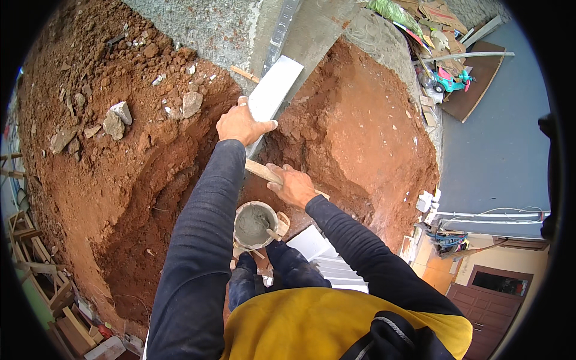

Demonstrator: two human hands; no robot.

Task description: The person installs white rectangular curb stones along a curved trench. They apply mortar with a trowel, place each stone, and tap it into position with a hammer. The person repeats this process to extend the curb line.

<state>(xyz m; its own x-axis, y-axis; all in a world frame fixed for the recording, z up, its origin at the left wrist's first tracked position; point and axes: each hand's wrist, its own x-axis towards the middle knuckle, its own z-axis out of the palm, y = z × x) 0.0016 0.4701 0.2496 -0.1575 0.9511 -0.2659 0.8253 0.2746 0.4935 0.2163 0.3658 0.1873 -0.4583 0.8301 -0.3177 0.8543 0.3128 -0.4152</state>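
Observation:
My left hand (243,126) grips the lower end of a white rectangular block (278,87) against a grey concrete strip. Just below it, my right hand (291,185) is closed on a pale wooden handle (260,170) lying crosswise; whatever tops it is hidden near my left arm. A long metal straightedge (278,33) runs up from behind the block, with a small wooden stick (245,74) beside it. By my feet sits a bucket of grey mortar (253,223) with a tool's handle in it.
Dug red soil (90,174) with rocks (114,125) lies on both sides. More white blocks (321,258) are stacked by my legs. Scrap timber (72,324) lies lower left. At right are cardboard, a toy scooter (450,81), a grey surface (495,162) and a brown door (483,306).

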